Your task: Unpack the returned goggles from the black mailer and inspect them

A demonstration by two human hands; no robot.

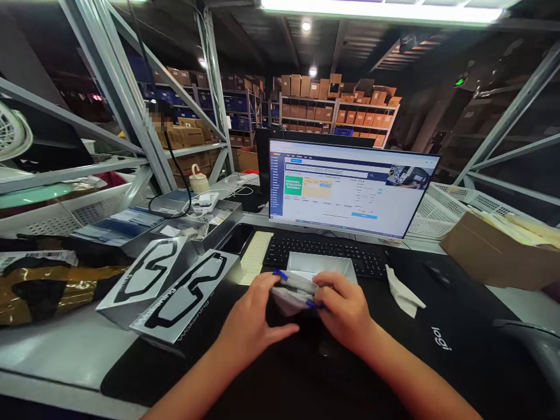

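Observation:
Between my hands, above the black desk mat, is a small grey, wrinkled packet point(292, 298) with blue bits at its upper left and lower right. My left hand point(256, 309) has its fingertips on the packet's left side, the thumb stretched out below it. My right hand point(343, 303) grips the packet's right side with bent fingers. Just behind them stands an open, silvery grey box point(324, 263), partly hidden by my hands. Two silver boxes, one marked Runner-like lettering point(146, 271) and one marked Awakening point(188, 297), lie to the left with black goggle-shaped outlines.
A keyboard point(326, 251) and lit monitor point(350, 192) stand behind the open box. A crumpled white tissue point(403, 291) and a mouse point(436, 273) lie to the right. A cardboard box point(499, 254) of papers stands far right; a black phone point(235, 239) lies left of the keyboard.

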